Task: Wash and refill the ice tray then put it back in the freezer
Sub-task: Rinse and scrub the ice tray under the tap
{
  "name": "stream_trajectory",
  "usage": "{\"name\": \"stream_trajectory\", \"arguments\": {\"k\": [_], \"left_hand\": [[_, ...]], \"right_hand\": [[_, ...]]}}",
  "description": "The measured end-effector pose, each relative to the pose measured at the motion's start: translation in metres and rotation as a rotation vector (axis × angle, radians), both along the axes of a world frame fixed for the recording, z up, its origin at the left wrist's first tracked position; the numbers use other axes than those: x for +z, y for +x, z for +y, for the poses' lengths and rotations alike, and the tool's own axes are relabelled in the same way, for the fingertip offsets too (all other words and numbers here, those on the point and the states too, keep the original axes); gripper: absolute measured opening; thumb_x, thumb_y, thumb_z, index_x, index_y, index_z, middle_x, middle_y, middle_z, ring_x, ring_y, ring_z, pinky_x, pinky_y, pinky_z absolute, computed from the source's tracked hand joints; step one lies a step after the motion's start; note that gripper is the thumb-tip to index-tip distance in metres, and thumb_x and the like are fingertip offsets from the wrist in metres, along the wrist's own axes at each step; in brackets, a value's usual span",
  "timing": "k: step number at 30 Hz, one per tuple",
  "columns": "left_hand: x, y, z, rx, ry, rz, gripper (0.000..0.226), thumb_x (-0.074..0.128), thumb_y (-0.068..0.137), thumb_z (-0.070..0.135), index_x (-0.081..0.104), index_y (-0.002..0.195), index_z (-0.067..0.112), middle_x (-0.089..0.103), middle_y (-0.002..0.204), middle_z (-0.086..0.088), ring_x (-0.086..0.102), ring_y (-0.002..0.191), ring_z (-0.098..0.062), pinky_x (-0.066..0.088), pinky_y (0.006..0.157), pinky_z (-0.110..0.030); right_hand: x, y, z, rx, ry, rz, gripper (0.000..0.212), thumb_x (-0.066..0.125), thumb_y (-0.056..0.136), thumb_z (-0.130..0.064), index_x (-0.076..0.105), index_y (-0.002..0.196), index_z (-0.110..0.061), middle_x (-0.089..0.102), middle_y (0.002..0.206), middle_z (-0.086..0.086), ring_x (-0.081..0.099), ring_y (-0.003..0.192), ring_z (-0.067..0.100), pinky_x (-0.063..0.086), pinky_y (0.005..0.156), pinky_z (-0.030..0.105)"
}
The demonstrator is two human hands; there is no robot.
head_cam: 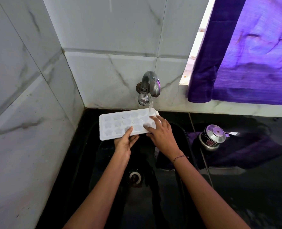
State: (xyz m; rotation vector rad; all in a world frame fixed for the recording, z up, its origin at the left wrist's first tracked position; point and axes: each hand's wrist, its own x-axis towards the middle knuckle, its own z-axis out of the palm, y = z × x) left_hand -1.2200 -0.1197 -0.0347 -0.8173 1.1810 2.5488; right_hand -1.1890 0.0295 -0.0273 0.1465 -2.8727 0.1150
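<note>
the ice tray [118, 124] is held over the sink [161, 195] under the running tap [151, 85], its near edge pinched by the left hand [125, 141] so that its cells can be rubbed by the straight, released fingers [153, 119] of the right hand [161, 134].

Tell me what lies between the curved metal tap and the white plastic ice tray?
Only a thin stream of running water, as the head view shows.
</note>
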Motion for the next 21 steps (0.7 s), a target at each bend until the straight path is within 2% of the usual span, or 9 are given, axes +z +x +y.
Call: {"name": "stream_trajectory", "arguments": {"k": [4, 6, 10, 14, 16, 19, 21], "left_hand": [[0.002, 0.002, 0.006, 0.006, -0.015, 0.039, 0.039, 0.072, 0.077, 0.000, 0.057, 0.112, 0.008, 0.068, 0.093, -0.008, 0.070, 0.059, -0.016, 0.060, 0.060, -0.031], [0.004, 0.004, 0.010, -0.004, -0.009, 0.056, 0.035, 0.070, 0.078, -0.001, 0.057, 0.108, 0.010, 0.067, 0.090, -0.006, 0.070, 0.059, -0.014, 0.060, 0.061, -0.030], [0.005, 0.001, 0.009, 0.025, -0.013, 0.066, 0.043, 0.072, 0.077, 0.000, 0.057, 0.115, 0.009, 0.068, 0.096, -0.008, 0.071, 0.069, -0.018, 0.060, 0.064, -0.031], [0.003, 0.004, 0.006, 0.032, -0.048, 0.047, 0.047, 0.073, 0.076, 0.000, 0.057, 0.119, 0.006, 0.067, 0.105, -0.011, 0.069, 0.077, -0.023, 0.060, 0.063, -0.031], [0.001, 0.005, 0.006, 0.040, -0.044, 0.025, 0.049, 0.074, 0.076, 0.001, 0.056, 0.121, 0.006, 0.066, 0.109, -0.013, 0.068, 0.077, -0.023, 0.060, 0.061, -0.030], [-0.002, 0.007, 0.002, 0.029, -0.082, 0.005, 0.049, 0.075, 0.075, 0.003, 0.056, 0.120, 0.006, 0.066, 0.109, -0.013, 0.068, 0.078, -0.023, 0.060, 0.061, -0.028], [-0.006, 0.009, -0.002, 0.024, -0.102, -0.013, 0.050, 0.076, 0.074, 0.004, 0.057, 0.120, 0.006, 0.067, 0.109, -0.013, 0.068, 0.079, -0.023, 0.060, 0.060, -0.028]], "right_hand": [[0.003, 0.002, 0.004, -0.041, 0.024, 0.024, 0.027, 0.073, 0.076, -0.033, 0.068, 0.099, -0.021, 0.055, 0.127, 0.014, 0.047, 0.124, 0.038, 0.039, 0.101, 0.058], [0.003, 0.001, 0.000, -0.059, 0.063, 0.037, 0.030, 0.075, 0.073, -0.035, 0.068, 0.096, -0.017, 0.057, 0.124, 0.013, 0.050, 0.122, 0.036, 0.041, 0.099, 0.057], [-0.002, -0.001, 0.001, -0.019, 0.070, 0.053, 0.036, 0.074, 0.076, -0.035, 0.065, 0.108, -0.022, 0.053, 0.132, 0.011, 0.045, 0.127, 0.036, 0.036, 0.102, 0.056], [-0.003, 0.001, 0.005, -0.047, 0.072, 0.062, 0.029, 0.075, 0.074, -0.033, 0.068, 0.100, -0.023, 0.057, 0.125, 0.012, 0.049, 0.122, 0.036, 0.040, 0.099, 0.058], [-0.007, 0.003, -0.001, -0.046, 0.065, 0.031, 0.029, 0.070, 0.080, -0.034, 0.067, 0.107, -0.023, 0.055, 0.128, 0.013, 0.048, 0.124, 0.037, 0.040, 0.099, 0.058], [-0.010, 0.005, -0.002, -0.008, 0.004, -0.047, 0.031, 0.062, 0.088, -0.034, 0.063, 0.118, -0.025, 0.045, 0.140, 0.013, 0.034, 0.135, 0.037, 0.029, 0.107, 0.057], [-0.008, 0.006, 0.001, 0.011, -0.011, -0.093, 0.030, 0.060, 0.088, -0.037, 0.063, 0.115, -0.025, 0.042, 0.141, 0.010, 0.029, 0.137, 0.035, 0.022, 0.111, 0.054]]}}
